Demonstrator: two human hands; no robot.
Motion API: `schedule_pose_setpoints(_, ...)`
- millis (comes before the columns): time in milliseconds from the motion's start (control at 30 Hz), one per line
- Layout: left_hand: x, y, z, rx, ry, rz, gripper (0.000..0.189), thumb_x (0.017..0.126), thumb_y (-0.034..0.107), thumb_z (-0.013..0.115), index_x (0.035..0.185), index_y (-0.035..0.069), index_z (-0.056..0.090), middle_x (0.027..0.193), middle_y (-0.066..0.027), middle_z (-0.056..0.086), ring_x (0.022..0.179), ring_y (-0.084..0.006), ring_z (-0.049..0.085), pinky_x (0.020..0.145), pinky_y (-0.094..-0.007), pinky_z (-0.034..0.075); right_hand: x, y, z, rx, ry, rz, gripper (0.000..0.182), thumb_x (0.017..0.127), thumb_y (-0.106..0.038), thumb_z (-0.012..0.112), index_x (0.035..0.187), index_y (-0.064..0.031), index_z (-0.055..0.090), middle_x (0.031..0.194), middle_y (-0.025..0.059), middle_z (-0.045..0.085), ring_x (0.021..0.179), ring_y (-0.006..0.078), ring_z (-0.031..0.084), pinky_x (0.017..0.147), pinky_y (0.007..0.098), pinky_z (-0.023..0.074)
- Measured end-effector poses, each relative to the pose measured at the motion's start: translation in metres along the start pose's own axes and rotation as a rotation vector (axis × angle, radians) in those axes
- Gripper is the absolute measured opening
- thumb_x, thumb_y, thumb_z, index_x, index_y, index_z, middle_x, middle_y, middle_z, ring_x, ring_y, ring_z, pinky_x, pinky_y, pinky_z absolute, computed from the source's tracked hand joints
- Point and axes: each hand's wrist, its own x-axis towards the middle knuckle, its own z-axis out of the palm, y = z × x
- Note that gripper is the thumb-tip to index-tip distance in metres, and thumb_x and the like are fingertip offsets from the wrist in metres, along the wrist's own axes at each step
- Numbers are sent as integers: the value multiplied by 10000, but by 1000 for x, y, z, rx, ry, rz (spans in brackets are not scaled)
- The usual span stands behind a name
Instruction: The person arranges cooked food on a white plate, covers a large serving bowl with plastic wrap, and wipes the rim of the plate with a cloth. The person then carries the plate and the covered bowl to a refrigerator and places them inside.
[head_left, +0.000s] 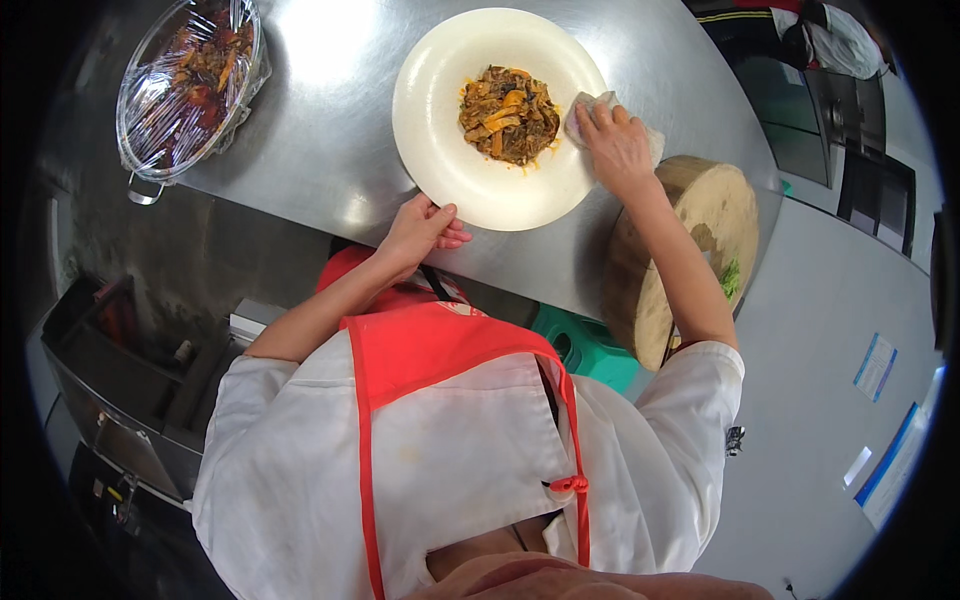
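A wide white plate lies on the stainless steel counter, holding a mound of cooked food in shredded brown pieces with orange strips on top. Small orange oil drops and bits surround the mound. My left hand grips the plate's near-left rim, thumb on top and fingers beneath. On the right side, my right hand presses a folded pale cloth against the rim.
A plastic-wrapped oval metal dish of red-brown food sits at the left. Close to my right forearm stands a thick round wooden chopping block with green herbs. Below the counter is a green plastic stool. Another person is at far right.
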Motion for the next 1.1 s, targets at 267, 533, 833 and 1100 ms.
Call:
schedule_pose_setpoints(267,5,-6,4,-48,43,90,196,975,136,451,1105,-9,473,952,-101,580,799,-179,645,652,-257,553,-1,5,-1,-32,22,-93,576,727,-72,586,1292,-141,498,1163,53,496,953,209,523,706,330,447)
schedule_pose_setpoints(533,6,3,0,-46,64,117,196,975,125,429,1109,-16,452,965,-139,607,813,-190,656,688,-285,556,-1,14,-4,-79,-34,-196,586,733,-88,611,1298,-179,481,1105,28,494,955,197,508,712,311,431)
schedule_pose_setpoints(833,6,4,-4,12,44,106,209,974,135,443,1134,1,450,996,-119,605,823,-168,648,693,-266,555,29,24,-3,-294,-74,-216,548,853,-177,557,1369,-244,382,1175,13,460,1046,187,476,835,334,414)
schedule_pose_setpoints(1100,5,8,-3,12,82,140,216,974,125,435,1144,-7,451,978,-108,599,802,-169,645,686,-269,553,26,23,-12,-360,-137,-351,553,860,-180,562,1373,-245,366,1229,27,439,1085,185,462,893,334,397)
